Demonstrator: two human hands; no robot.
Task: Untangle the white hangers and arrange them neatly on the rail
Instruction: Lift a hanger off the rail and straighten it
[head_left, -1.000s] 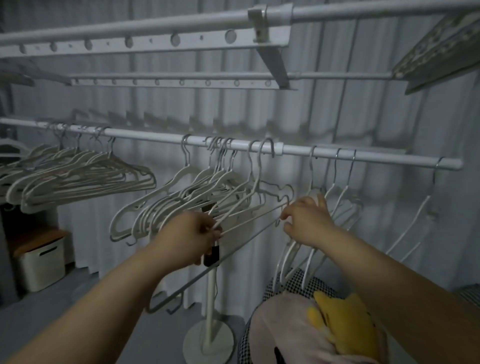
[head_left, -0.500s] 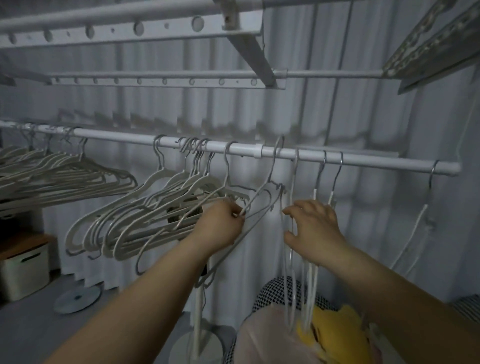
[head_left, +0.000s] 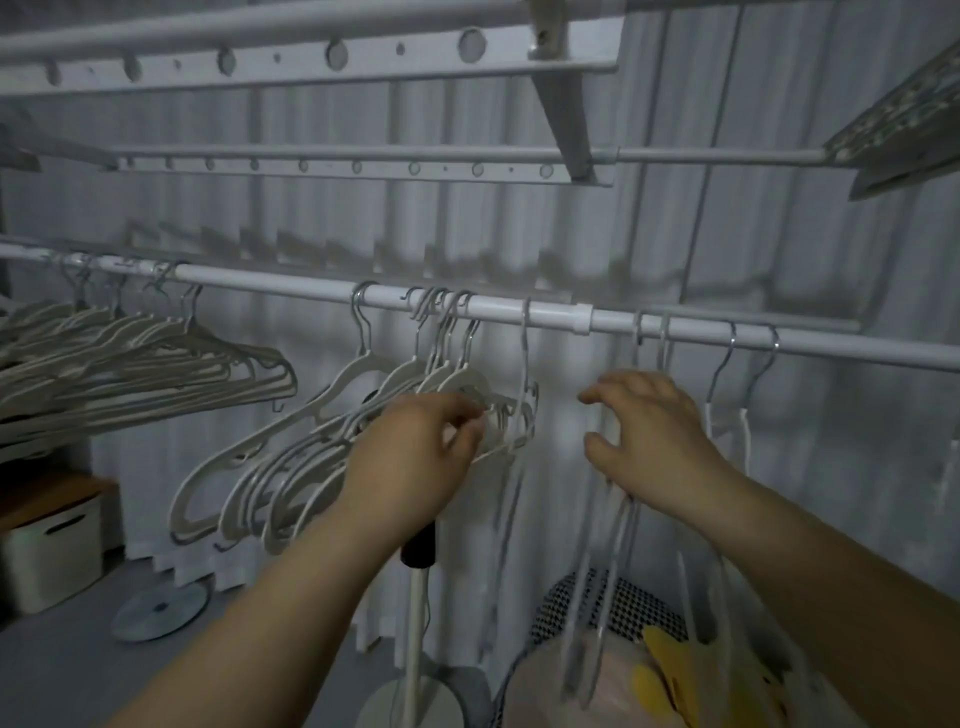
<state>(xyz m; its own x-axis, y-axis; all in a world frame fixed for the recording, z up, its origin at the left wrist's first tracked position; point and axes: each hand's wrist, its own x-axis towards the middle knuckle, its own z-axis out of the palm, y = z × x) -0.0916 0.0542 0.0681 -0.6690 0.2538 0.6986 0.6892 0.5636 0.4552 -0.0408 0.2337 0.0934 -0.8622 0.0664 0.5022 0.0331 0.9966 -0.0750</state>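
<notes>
White hangers (head_left: 291, 467) strung all along the rail (head_left: 291, 283): a fanned bunch (head_left: 156, 364) far left, a crowded clump in the middle, a few more dangling edge-on right of the rail's joint.

Likely light and stiff, thin in the arms, with slim metal hooks. More apt to snag on one another by hook and notch than to bend. Probably free enough to slide along the rail at a nudge, and to swing once let go. Best taken at the neck just under the hook, or at a shoulder end. Better handled one at a time, lifting the hook clear before drawing it sideways.

Left grip (head_left: 415, 447): curled round the shoulder ends of the middle clump, pinching a thin arm. Right grip (head_left: 654, 441): wide, fingers spread and loosely bent, set against the necks of the right-hand hangers (head_left: 621, 540), closed on nothing that shows.

Bottom right, a checked basket (head_left: 649, 608) holding something soft (head_left: 670, 654) in pink and yellow; cannot tell what. Low on the left, a white box (head_left: 52, 551) with a slot handle, contents hidden. Between the two, a stand pole (head_left: 415, 613) on a round base.
</notes>
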